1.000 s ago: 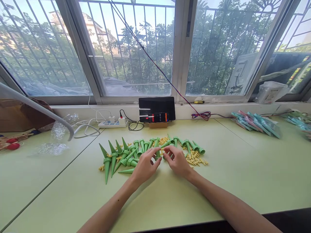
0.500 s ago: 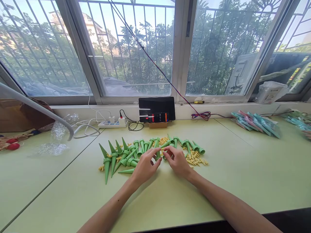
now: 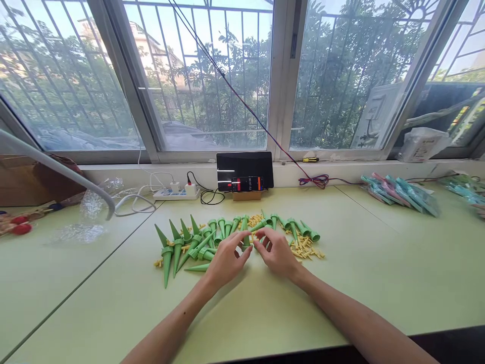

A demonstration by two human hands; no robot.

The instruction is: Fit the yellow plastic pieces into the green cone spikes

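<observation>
My left hand (image 3: pixel 226 259) curls its thumb and fingers around a green plastic spike (image 3: pixel 245 239), which is partly hidden by the fingers. Close by on the right, my right hand (image 3: pixel 278 252) pinches a small yellow plastic piece (image 3: pixel 253 236) at the fingertips; most of it is covered. Several green spikes with ridged collars (image 3: pixel 167 258) lie in a row on the left. More green spikes (image 3: pixel 291 227) lie behind and right of my hands. Loose yellow pieces (image 3: pixel 305 248), thin and branched, are heaped on the right, with another yellow pile (image 3: pixel 256 221) behind my hands.
A pale yellow-green table (image 3: pixel 379 273) carries everything. At the back stand a dark tablet (image 3: pixel 244 164) and a phone (image 3: pixel 247 184) on a small cardboard stand (image 3: pixel 247 195). A power strip (image 3: pixel 176 192) with cables is left; bagged teal and pink items (image 3: pixel 401 192) lie right.
My right hand has shifted slightly, its fingertips now closer together around the yellow piece, which shows more clearly. The left hand and the spikes stay in place.
</observation>
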